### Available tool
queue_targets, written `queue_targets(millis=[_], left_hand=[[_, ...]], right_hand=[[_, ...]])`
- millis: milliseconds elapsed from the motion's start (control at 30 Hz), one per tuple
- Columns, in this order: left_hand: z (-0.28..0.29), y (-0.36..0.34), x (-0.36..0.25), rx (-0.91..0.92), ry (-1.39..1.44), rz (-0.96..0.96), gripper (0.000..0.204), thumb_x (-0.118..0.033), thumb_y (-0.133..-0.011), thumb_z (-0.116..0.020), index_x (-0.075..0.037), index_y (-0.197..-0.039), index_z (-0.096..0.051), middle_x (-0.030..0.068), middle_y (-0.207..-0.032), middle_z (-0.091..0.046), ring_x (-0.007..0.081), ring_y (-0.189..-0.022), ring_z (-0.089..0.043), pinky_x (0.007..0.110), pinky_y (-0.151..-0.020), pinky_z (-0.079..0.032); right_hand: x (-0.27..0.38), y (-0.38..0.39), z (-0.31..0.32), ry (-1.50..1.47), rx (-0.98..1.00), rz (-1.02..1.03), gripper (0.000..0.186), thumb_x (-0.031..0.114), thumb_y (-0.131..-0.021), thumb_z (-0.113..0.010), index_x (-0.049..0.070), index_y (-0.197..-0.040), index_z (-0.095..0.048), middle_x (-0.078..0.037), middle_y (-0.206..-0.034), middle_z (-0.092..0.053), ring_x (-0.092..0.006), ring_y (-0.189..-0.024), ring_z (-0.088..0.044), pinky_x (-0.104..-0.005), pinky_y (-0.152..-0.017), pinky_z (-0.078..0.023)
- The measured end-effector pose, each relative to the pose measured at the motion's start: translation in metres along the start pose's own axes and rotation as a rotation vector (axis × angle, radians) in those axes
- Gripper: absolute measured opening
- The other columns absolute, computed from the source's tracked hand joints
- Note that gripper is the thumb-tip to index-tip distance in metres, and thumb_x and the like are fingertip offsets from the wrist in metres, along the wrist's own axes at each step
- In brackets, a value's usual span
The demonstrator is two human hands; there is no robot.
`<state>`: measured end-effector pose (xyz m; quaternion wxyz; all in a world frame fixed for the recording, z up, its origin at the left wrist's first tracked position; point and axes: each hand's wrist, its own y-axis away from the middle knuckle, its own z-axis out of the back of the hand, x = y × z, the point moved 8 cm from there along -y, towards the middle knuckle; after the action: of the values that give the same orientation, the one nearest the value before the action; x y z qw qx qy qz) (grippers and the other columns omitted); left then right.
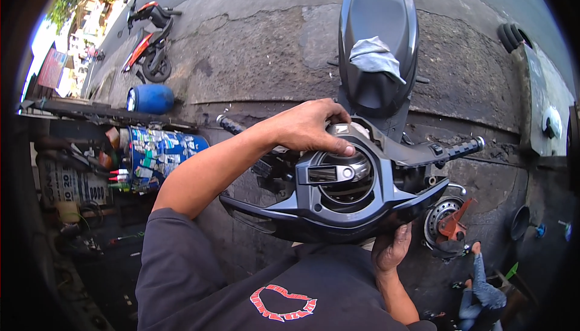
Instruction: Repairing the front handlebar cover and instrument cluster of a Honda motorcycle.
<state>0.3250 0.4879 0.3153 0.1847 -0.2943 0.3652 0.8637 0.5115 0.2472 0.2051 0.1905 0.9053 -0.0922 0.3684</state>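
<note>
In front of me is a scooter's handlebar cover, dark grey and black, with a round instrument panel in its middle. My left hand reaches over the panel's far side and grips the cover's rim, thumb on top and the other fingers partly hidden. Against the cover's near lower edge, my right hand holds from the front, its fingertips partly hidden under the edge. The right handlebar grip and the left handlebar grip stick out on either side. Beyond is the scooter's seat, with a grey cloth lying on it.
To the left stand a blue drum covered in stickers and a blue barrel. A red scooter is parked farther off. At right are a wheel hub, a concrete block and a seated person's denim-clad leg.
</note>
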Motion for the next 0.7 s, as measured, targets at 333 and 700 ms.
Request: queue_targets(millis=[333, 700], left_hand=[[0.015, 0.208, 0.093, -1.281, 1.011, -0.446, 0.017, -0.016, -0.097, -0.053, -0.002, -0.088, -0.056, 0.0073, -0.08, -0.055, 0.0128, -0.071, -0.052, 0.026, -0.066, -0.045], [-0.131, 0.146, 0.122, -0.653, 1.389, 0.085, 0.04, -0.029, -0.09, -0.069, 0.005, -0.111, -0.062, 0.0067, -0.091, -0.066, 0.012, -0.077, -0.059, 0.026, -0.069, -0.049]], right_hand=[[-0.002, 0.004, 0.015, -0.022, -0.131, -0.111, 0.025, 0.028, -0.103, -0.05, 0.005, -0.109, -0.056, -0.006, -0.108, -0.06, -0.0183, -0.106, -0.056, -0.0373, -0.098, -0.042], [0.01, 0.004, 0.037, 0.004, -0.053, -0.169, 0.041, 0.026, -0.104, -0.043, 0.002, -0.135, -0.052, -0.013, -0.134, -0.059, -0.0244, -0.124, -0.055, -0.0425, -0.11, -0.039]])
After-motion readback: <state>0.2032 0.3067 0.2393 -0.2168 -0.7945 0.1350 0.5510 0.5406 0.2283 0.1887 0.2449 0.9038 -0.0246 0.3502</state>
